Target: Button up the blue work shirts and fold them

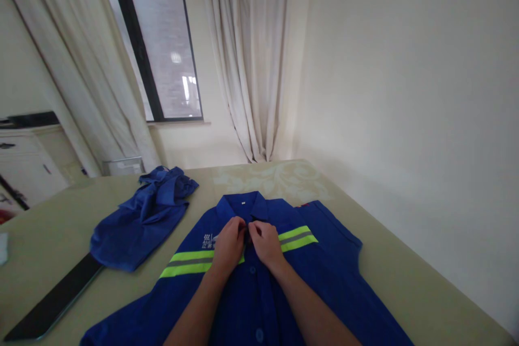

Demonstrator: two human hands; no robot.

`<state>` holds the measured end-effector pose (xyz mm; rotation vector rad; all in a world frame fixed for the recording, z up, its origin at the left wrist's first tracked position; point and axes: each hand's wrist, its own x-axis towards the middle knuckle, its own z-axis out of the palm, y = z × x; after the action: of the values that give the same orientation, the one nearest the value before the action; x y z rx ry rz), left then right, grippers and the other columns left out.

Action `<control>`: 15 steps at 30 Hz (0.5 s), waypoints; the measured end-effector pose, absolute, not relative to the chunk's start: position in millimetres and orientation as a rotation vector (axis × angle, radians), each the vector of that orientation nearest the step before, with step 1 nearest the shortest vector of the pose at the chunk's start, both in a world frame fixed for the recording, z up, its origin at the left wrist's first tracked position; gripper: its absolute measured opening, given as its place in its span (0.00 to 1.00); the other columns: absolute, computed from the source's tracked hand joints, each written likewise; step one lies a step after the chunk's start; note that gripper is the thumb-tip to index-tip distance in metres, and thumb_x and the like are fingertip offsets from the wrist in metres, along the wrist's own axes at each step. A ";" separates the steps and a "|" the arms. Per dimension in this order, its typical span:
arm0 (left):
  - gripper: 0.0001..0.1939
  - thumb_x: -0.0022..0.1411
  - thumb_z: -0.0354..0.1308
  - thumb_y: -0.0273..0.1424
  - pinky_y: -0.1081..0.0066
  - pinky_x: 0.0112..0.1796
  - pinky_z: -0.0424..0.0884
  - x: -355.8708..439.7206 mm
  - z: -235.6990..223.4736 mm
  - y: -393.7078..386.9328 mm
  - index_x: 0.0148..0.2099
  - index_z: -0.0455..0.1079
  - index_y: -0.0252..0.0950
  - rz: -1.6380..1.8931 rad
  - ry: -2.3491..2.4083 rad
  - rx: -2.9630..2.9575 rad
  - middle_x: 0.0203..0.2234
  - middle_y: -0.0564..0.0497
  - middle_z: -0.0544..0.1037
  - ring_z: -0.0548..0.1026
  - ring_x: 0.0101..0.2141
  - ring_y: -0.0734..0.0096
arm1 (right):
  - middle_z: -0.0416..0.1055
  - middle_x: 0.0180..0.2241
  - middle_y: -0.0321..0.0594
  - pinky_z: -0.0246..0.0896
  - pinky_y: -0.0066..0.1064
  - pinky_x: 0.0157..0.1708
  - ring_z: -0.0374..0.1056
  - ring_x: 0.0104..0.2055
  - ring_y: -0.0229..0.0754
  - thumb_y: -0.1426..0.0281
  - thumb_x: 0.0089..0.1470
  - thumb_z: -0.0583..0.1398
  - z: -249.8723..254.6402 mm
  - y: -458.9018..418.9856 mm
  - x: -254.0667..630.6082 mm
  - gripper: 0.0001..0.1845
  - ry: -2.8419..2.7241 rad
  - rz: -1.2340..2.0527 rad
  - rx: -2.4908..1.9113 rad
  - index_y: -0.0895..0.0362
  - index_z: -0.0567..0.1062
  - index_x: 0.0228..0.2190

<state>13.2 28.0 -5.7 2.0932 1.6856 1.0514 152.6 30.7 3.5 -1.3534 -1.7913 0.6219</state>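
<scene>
A blue work jacket (239, 292) with a collar and yellow-green reflective stripes lies front side up before me, its sleeves spread to both sides. My left hand (230, 241) and my right hand (265, 239) meet at its front opening, just below the collar. Both hands are closed, with fingertips pinching the front edges of the jacket. What exactly sits between the fingertips is hidden. Lower down the front, a button (252, 270) shows on the placket. White lettering on the chest is partly covered by my left hand.
A crumpled blue garment (141, 216) lies to the left, over the end of a long dark board (57, 300). The greenish table (389, 286) runs along a white wall on the right. Beyond it are curtains (259, 54), a window and a white cabinet (28, 159).
</scene>
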 end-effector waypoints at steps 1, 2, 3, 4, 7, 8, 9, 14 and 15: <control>0.08 0.66 0.48 0.23 0.65 0.44 0.67 13.8 -5.5 28.1 0.40 0.66 0.39 1.056 1.690 2.084 0.36 0.49 0.75 0.74 0.39 0.63 | 0.80 0.26 0.37 0.57 0.26 0.30 0.74 0.30 0.40 0.65 0.65 0.52 2.9 32.2 153.2 0.20 -1.786 0.636 -1.347 0.53 0.81 0.29; 0.08 0.66 0.48 0.23 0.64 0.44 0.68 14.4 -5.4 28.4 0.40 0.66 0.39 1.060 1.691 2.077 0.36 0.49 0.75 0.74 0.40 0.63 | 0.80 0.27 0.36 0.58 0.26 0.30 0.75 0.30 0.40 0.66 0.64 0.53 2.0 33.9 153.7 0.18 -1.774 0.646 -1.349 0.53 0.81 0.29; 0.08 0.65 0.48 0.23 0.64 0.44 0.68 14.7 -5.5 28.9 0.41 0.67 0.39 1.065 1.691 2.069 0.36 0.49 0.75 0.74 0.40 0.63 | 0.80 0.27 0.36 0.59 0.26 0.30 0.75 0.30 0.40 0.67 0.62 0.55 1.0 35.6 154.1 0.16 -1.759 0.648 -1.357 0.53 0.82 0.30; 0.08 0.65 0.49 0.23 0.65 0.45 0.68 14.8 -5.8 29.7 0.41 0.67 0.39 1.071 1.690 2.061 0.37 0.49 0.75 0.74 0.41 0.63 | 0.81 0.29 0.36 0.60 0.26 0.31 0.75 0.31 0.40 0.68 0.60 0.57 -0.2 37.4 154.4 0.13 -1.745 0.641 -1.369 0.53 0.82 0.31; 0.08 0.64 0.51 0.23 0.66 0.45 0.69 12.9 -7.6 33.1 0.41 0.70 0.39 1.081 1.678 2.030 0.37 0.49 0.77 0.76 0.41 0.64 | 0.81 0.31 0.37 0.61 0.27 0.33 0.75 0.33 0.42 0.70 0.57 0.59 -2.8 40.8 155.3 0.09 -1.736 0.604 -1.408 0.53 0.81 0.33; 0.08 0.63 0.52 0.23 0.67 0.45 0.70 11.6 -8.2 34.3 0.41 0.71 0.39 1.082 1.668 2.015 0.36 0.50 0.79 0.77 0.40 0.64 | 0.80 0.30 0.37 0.61 0.27 0.32 0.75 0.32 0.42 0.70 0.56 0.59 -3.3 41.2 155.7 0.09 -1.746 0.599 -1.412 0.53 0.81 0.33; 0.08 0.63 0.53 0.23 0.68 0.44 0.71 10.2 -8.7 35.4 0.41 0.72 0.39 1.083 1.655 1.999 0.36 0.50 0.80 0.77 0.39 0.65 | 0.80 0.30 0.36 0.60 0.27 0.32 0.75 0.32 0.42 0.70 0.56 0.59 -3.7 41.3 156.2 0.09 -1.756 0.601 -1.416 0.53 0.81 0.32; 0.10 0.64 0.53 0.26 0.71 0.41 0.71 6.8 -7.4 36.6 0.41 0.76 0.39 1.094 1.586 1.953 0.36 0.51 0.83 0.80 0.37 0.68 | 0.77 0.31 0.37 0.60 0.29 0.33 0.72 0.32 0.41 0.73 0.55 0.60 -5.2 42.6 158.5 0.07 -1.794 0.530 -1.425 0.53 0.79 0.32; 0.10 0.66 0.53 0.28 0.71 0.41 0.71 7.3 -6.6 36.1 0.41 0.76 0.39 1.100 1.581 1.951 0.36 0.51 0.83 0.80 0.37 0.68 | 0.76 0.32 0.38 0.61 0.29 0.34 0.71 0.33 0.42 0.73 0.54 0.60 -5.6 43.5 159.0 0.06 -1.800 0.494 -1.417 0.53 0.79 0.31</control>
<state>7.3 36.1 -6.6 1.9514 1.5814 1.0997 159.0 43.5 -5.6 -1.4173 -1.8002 0.4944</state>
